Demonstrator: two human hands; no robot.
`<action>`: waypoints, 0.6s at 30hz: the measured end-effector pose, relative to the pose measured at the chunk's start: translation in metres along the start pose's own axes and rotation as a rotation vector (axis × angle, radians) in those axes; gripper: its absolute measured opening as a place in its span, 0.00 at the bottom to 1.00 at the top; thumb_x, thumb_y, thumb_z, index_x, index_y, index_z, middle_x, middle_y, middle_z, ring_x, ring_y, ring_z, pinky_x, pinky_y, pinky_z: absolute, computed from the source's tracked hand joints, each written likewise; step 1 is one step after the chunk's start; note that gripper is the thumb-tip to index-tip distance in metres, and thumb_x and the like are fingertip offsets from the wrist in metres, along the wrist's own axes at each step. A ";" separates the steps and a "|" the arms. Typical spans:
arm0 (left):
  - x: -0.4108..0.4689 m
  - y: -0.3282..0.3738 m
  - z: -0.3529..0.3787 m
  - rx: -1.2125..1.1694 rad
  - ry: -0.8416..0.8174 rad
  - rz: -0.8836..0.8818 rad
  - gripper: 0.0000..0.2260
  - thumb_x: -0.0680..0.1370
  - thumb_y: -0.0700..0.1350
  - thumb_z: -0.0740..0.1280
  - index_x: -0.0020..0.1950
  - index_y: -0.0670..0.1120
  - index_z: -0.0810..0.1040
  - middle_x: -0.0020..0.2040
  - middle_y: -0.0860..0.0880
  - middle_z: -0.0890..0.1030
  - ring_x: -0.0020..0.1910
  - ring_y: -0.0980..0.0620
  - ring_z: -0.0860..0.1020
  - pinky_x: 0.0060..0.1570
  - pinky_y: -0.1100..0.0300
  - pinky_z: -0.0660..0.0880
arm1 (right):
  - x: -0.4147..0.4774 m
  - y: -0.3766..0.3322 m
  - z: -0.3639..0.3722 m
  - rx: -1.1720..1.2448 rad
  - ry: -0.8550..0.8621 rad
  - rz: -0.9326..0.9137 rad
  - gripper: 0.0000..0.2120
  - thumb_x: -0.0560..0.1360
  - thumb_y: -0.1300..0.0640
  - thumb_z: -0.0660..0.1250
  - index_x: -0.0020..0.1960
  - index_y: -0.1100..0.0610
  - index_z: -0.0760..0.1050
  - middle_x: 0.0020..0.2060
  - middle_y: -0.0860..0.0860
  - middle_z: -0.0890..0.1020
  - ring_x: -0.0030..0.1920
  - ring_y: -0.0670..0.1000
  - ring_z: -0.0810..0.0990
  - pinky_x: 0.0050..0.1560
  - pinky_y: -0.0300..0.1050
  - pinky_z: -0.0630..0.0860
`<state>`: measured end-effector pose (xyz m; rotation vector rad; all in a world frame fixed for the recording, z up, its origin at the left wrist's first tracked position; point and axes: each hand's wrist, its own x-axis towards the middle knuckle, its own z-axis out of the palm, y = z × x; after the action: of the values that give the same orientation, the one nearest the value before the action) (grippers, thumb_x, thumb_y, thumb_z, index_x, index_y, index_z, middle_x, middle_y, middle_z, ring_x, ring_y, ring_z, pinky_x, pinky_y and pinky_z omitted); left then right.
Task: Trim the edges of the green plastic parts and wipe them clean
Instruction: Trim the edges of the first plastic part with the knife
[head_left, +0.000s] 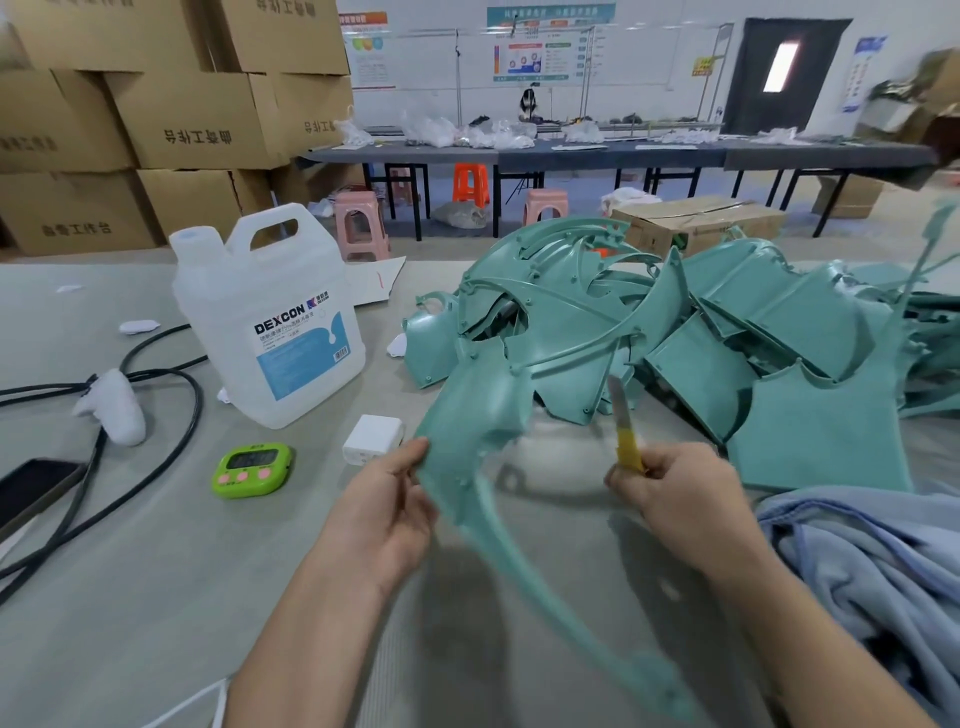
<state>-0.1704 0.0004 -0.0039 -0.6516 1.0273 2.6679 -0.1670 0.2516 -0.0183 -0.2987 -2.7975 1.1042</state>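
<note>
Left hand (382, 501) pinched green part (475, 410) by its edge, held above table (156, 571). Right hand (670, 493) gripped knife (623, 426), blade up, just beside part. Risk: thin part flexes or slips under blade, so the blade gouges the edge or nicks left fingers.

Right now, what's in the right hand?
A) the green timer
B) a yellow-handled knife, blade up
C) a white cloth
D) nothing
B: the right hand grips a yellow-handled knife with its blade pointing up, while the left hand holds a green plastic part; the green timer lies on the table.
</note>
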 end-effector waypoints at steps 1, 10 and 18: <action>0.000 0.002 -0.002 -0.008 0.004 -0.005 0.07 0.82 0.41 0.64 0.46 0.40 0.78 0.29 0.45 0.81 0.19 0.53 0.77 0.18 0.65 0.72 | 0.002 0.002 -0.002 -0.060 -0.089 0.040 0.09 0.74 0.49 0.73 0.37 0.50 0.84 0.26 0.46 0.82 0.29 0.47 0.79 0.32 0.46 0.76; -0.001 -0.003 -0.003 0.109 0.054 0.047 0.11 0.81 0.49 0.67 0.55 0.43 0.83 0.44 0.45 0.87 0.33 0.49 0.85 0.26 0.58 0.79 | 0.002 0.008 -0.015 -0.141 0.208 0.150 0.20 0.77 0.38 0.67 0.59 0.52 0.81 0.53 0.54 0.86 0.55 0.60 0.81 0.52 0.50 0.75; -0.002 -0.014 0.002 0.287 -0.046 0.102 0.18 0.81 0.57 0.66 0.58 0.44 0.83 0.51 0.44 0.87 0.42 0.48 0.86 0.33 0.58 0.81 | -0.035 -0.053 0.023 0.958 -0.460 0.197 0.12 0.82 0.53 0.66 0.54 0.61 0.82 0.46 0.59 0.88 0.42 0.56 0.87 0.37 0.44 0.82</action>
<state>-0.1642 0.0117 -0.0100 -0.4891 1.4296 2.5311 -0.1448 0.1911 -0.0002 -0.2221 -2.1778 2.6314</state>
